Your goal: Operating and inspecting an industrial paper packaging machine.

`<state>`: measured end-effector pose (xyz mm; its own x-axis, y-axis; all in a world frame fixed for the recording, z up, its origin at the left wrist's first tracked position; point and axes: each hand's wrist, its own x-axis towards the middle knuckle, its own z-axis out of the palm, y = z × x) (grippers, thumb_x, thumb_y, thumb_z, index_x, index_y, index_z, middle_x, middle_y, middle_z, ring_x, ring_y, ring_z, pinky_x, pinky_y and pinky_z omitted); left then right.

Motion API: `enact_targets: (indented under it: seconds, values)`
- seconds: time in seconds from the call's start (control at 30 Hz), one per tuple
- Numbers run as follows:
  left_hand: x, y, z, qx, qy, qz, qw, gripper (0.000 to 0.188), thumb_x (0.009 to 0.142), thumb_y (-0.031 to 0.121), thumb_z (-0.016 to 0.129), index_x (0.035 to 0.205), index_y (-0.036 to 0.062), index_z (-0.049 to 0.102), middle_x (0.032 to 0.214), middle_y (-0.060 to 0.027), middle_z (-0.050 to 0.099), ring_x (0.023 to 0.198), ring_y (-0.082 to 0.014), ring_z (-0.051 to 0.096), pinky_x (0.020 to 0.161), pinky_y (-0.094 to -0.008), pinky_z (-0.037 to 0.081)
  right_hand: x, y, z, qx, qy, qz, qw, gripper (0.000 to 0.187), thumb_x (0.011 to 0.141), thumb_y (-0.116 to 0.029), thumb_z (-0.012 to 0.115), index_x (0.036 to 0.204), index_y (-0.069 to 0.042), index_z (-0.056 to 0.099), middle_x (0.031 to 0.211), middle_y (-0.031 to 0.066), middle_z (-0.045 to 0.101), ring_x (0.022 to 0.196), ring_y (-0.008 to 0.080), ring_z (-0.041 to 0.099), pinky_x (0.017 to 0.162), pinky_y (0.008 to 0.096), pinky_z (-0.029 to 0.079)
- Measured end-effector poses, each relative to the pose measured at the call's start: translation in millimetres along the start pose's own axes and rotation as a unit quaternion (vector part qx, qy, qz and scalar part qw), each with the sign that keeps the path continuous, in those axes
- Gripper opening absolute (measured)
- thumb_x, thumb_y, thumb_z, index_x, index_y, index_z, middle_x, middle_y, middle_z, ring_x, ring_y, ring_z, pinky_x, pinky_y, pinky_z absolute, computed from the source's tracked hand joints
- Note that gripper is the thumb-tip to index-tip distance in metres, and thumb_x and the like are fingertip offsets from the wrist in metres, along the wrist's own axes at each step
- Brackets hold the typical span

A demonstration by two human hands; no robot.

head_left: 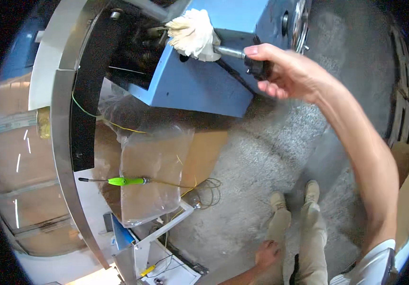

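My right hand (285,69) is wrapped round a black knob handle (257,68), its thumb stretched along the top. A bright metal rod (230,51) runs from this handle toward a blue machine housing (204,85). Bunched white cloth (192,35), perhaps gloves, covers the rod's far end and hides how it joins the machine. Low in the picture, my left hand (267,255) hangs beside my leg. Its fingers are loosely curled, with nothing visible in them.
A green-handled tool (126,181) with a cable lies over clear plastic sheeting (152,166) and cardboard at the left. A curved metal edge (62,142) borders that side. Wooden pallets (408,104) stand at the far right; grey concrete floor (242,190) lies underfoot.
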<state>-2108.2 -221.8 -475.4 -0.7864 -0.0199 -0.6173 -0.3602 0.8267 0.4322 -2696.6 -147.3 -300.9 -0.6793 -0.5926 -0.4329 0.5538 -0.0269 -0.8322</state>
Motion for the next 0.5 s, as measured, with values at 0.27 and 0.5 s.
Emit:
enact_targets:
  seconds: [0.27, 0.5]
  values:
    - [0.7, -23.2, 18.2, 0.097, -0.108, -0.024, 0.989, 0.042, 0.083, 0.039, 0.063, 0.113, 0.0099, 0.064, 0.125, -0.0103, 0.055, 0.115, -0.0315, 0.055, 0.091, -0.0473, 0.048, -14.3, 3.1, 11.7, -0.201, 0.11, -0.194, 0.954, 0.073, 0.07, -0.071, 0.071, 0.092, -0.001, 0.07, 0.073, 0.0052, 0.062, 0.063, 0.0119, 0.062, 0.054, 0.0236, 0.051]
    - [-4.5, -37.3, 27.5, 0.057, -0.037, 0.004, 0.998, 0.043, 0.083, 0.037, 0.064, 0.116, 0.0094, 0.064, 0.126, -0.0124, 0.054, 0.117, -0.033, 0.053, 0.094, -0.0475, 0.046, 3.3, -1.4, 18.5, 0.1, -0.031, 0.001, 0.994, 0.056, 0.073, -0.054, 0.077, 0.1, -0.007, 0.063, 0.066, 0.0041, 0.061, 0.047, 0.0045, 0.055, 0.042, 0.0158, 0.044]
